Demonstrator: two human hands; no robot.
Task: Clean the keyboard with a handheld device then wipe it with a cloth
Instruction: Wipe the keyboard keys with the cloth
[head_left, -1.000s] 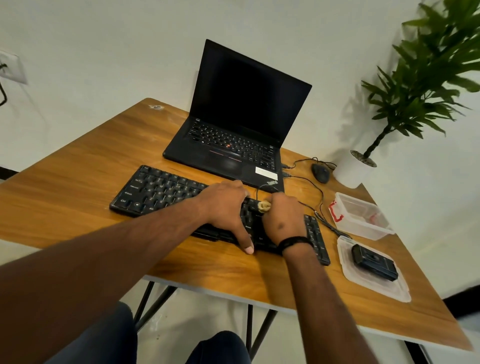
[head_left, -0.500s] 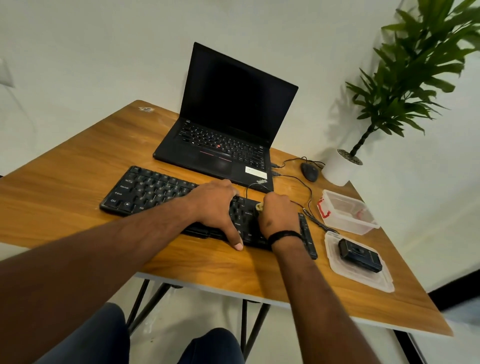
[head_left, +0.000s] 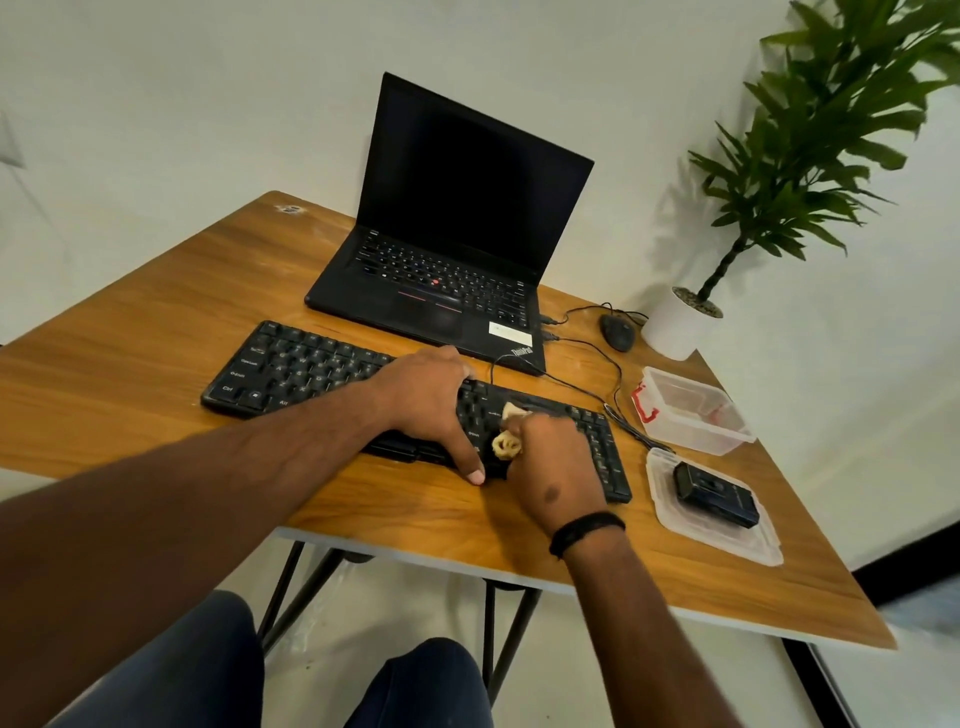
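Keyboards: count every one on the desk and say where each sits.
2. The external keyboard lies near the desk's front edge under both hands; the laptop behind it has its own built-in keyboard. None seems hidden.

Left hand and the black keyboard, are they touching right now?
Touching. The head view shows the left hand lying flat across the keyboard, its thumb over the near edge.

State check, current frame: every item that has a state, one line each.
laptop: lid open, screen dark
keyboard: flat on table, held down by left hand
cloth: bunched, gripped by right hand, on the keys
clear container: open
lid: off, lying flat, black device resting on it
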